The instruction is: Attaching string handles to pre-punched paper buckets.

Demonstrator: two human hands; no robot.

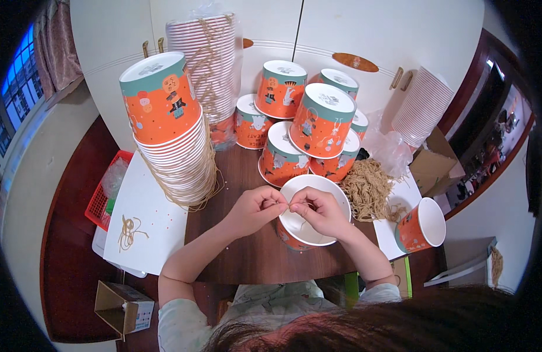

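At the far left a red plastic mesh basket (99, 202) sits beside a white flat board (148, 217) that carries a small tangle of tan string (129, 232). Behind the board rises a tall leaning stack of orange and teal paper cups (168, 129), nested upside down and bound with tan string.

The left forearm comes up from the lower edge and angles right over the dark brown wooden surface (247, 252). The left hand (256, 208) is curled, its fingertips pinched together at the near-left rim of an open white-lined orange paper cup (309, 220). What it pinches is too thin to make out, perhaps a strand of string. The right hand (318, 210) meets it fingertip to fingertip, bent at the wrist and closed likewise on the same fine thing; it hovers directly over the cup's mouth and hides part of the rim. The cup stands upright at the surface's near edge, just below both hands.

Behind the cup is a cluster of upturned orange paper cups (309, 132). To the right lies a loose heap of tan string (369, 188), then a single orange cup lying on its side (422, 224). The person's dark hair cuts off the lower edge.
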